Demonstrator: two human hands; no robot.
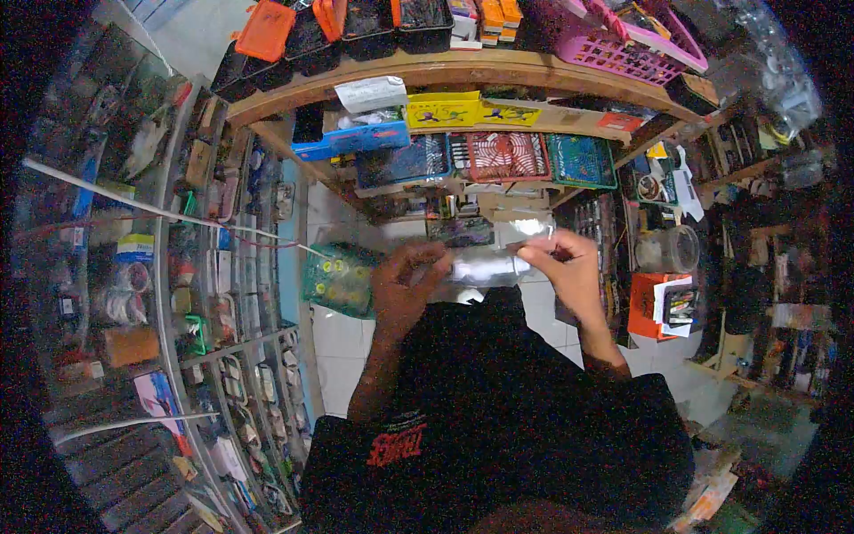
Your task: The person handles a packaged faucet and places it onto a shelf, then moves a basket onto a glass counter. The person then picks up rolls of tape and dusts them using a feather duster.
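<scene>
Between my two hands a clear, shiny plastic piece [485,265] is stretched out in front of the black shirt. On its left side my left hand [412,274] is closed on its edge, with the fingers bent and in shadow. My right hand [562,260] pinches its upper right part between thumb and fingers. Light glares off the plastic, so its exact shape and any contents cannot be made out.
A green basket [338,283] stands left of my left hand. Ahead is a wooden shelf [463,64] with red, blue and green baskets below. Glass cases [169,294] line the left. At right are a clear tub [667,249] and an orange box [652,305].
</scene>
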